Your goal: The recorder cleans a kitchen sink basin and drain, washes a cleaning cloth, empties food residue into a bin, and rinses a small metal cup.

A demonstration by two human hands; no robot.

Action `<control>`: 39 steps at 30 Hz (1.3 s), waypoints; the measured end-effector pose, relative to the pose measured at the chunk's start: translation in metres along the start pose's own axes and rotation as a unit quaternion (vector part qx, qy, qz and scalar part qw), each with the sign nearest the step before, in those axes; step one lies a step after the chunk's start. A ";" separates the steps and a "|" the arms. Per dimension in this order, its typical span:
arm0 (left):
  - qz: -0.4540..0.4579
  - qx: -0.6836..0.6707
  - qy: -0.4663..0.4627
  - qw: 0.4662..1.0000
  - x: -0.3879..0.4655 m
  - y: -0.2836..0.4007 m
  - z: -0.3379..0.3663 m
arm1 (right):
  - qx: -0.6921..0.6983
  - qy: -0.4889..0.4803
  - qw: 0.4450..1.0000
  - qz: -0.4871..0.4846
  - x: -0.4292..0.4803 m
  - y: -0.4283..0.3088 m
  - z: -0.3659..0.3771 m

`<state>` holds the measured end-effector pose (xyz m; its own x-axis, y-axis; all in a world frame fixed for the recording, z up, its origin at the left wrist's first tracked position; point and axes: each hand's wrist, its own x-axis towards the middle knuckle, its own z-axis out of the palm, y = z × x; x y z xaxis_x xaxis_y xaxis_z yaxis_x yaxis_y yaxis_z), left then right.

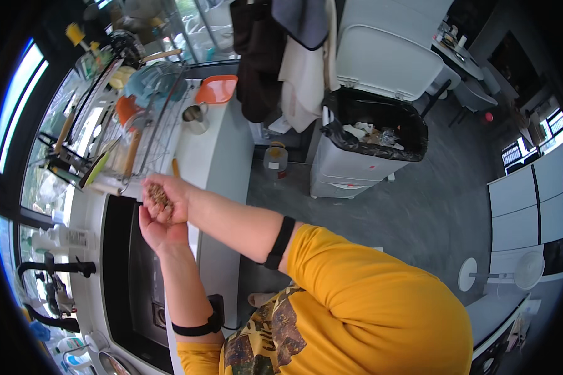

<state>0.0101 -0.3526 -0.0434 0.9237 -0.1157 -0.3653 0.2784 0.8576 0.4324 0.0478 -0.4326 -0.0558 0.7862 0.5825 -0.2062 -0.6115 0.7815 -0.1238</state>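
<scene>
My right hand (177, 194) and my left hand (163, 236) are cupped together, palms up, side by side. In the hollow between them lies a clump of wet brown and pinkish food scraps (158, 202), resting mostly on my right palm. Both hands are above the end of a dark sink (143, 267) set in a white countertop (187, 154). Close by my right fingers is a wire dish rack (155, 136) with utensils and bowls. A metal pitcher (196, 119) and an orange tray (216, 89) stand past the rack.
An open trash bin (352, 164) lined with a black bag holds some waste; its lid (387, 61) is raised. Towels (300, 79) hang beside it, above a plastic jug (276, 161) on the floor. A black faucet (56, 267) and several bottles (68, 236) line the sink's window side.
</scene>
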 end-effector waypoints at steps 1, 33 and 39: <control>-0.035 0.008 -0.021 0.999 0.007 -0.046 0.022 | 0.009 0.022 0.999 -0.035 -0.043 -0.039 -0.008; -0.129 0.252 -0.036 0.958 0.023 -0.137 0.047 | -0.596 0.457 0.658 -0.056 -0.398 -0.308 -0.199; 0.063 0.208 0.139 0.966 -0.037 0.092 -0.137 | -0.642 0.160 0.748 -0.053 -0.181 -0.154 -0.058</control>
<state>-0.0347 -0.2003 -0.1028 0.8668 0.1649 -0.4705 0.3037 0.5739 0.7605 -0.0050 -0.6715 -0.0557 0.9004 0.2885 -0.3255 -0.2905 -0.1581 -0.9437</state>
